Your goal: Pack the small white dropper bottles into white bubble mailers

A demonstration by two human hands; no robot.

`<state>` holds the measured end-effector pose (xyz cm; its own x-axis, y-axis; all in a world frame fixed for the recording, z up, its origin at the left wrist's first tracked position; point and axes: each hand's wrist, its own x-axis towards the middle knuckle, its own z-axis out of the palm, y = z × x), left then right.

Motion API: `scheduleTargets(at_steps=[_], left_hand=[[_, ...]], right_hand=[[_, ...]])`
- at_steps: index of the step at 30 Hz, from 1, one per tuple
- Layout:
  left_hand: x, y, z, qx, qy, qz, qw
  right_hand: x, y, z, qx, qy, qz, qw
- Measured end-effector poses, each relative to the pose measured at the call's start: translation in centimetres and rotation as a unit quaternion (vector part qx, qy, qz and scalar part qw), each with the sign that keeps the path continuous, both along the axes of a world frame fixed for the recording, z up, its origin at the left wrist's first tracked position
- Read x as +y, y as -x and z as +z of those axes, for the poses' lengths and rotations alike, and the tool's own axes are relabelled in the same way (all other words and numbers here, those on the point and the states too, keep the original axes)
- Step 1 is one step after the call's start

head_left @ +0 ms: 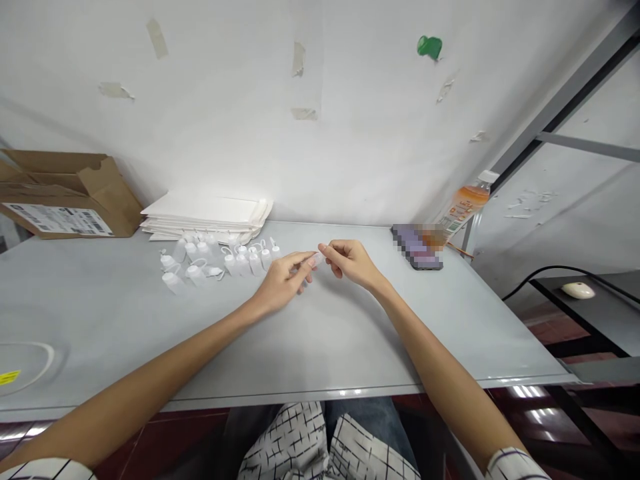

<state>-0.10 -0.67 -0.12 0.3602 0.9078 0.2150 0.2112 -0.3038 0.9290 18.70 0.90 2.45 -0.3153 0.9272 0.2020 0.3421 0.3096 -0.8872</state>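
Observation:
Over the middle of the table, my left hand [286,280] is closed around a small translucent plastic squeeze bottle [318,259], which lies tilted between thumb and fingers. My right hand [350,260] pinches with thumb and forefinger right at the bottle's end; whatever sits between those fingertips is too small to make out. Left of my left hand stands a group of similar squeeze bottles [243,261], several of them with caps on looped straps. Closer to me in that group, a few more bottles [173,281] stand or lean, beside a small white piece [215,272].
A stack of white envelopes [205,208] lies against the wall, with an open cardboard box [70,193] to its left. At the right are a phone [417,248] and a leaning drink bottle [465,207]. A clear ring-shaped item [47,357] rests at the left front.

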Motion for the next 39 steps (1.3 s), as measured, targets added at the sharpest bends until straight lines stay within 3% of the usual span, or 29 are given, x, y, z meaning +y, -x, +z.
scheduleTargets(at_steps=[6, 12, 19, 29, 34, 39], left_hand=[[0.1, -0.1, 0.3, -0.083, 0.102, -0.055, 0.99], [0.1, -0.1, -0.2, -0.019, 0.053, -0.047, 0.997], [0.4, 0.0, 0.1, -0.122, 0.16, -0.057, 0.978], [0.2, 0.0, -0.3, -0.09, 0.136, -0.079, 0.983], [0.1, 0.0, 0.3, -0.129, 0.166, -0.087, 0.974], [0.3, 0.2, 0.7, -0.108, 0.199, -0.14, 0.964]], right_hand=[[-0.1, 0.1, 0.1, -0.006, -0.002, 0.003, 1.0], [0.2, -0.2, -0.4, -0.023, 0.032, -0.003, 0.999], [0.1, -0.2, -0.2, 0.02, 0.033, 0.032, 0.999], [0.6, -0.9, -0.5, -0.02, 0.026, 0.067, 0.997], [0.4, -0.9, 0.0, 0.062, 0.08, 0.078, 0.992], [0.4, -1.1, 0.3, 0.082, 0.107, 0.099, 0.986]])
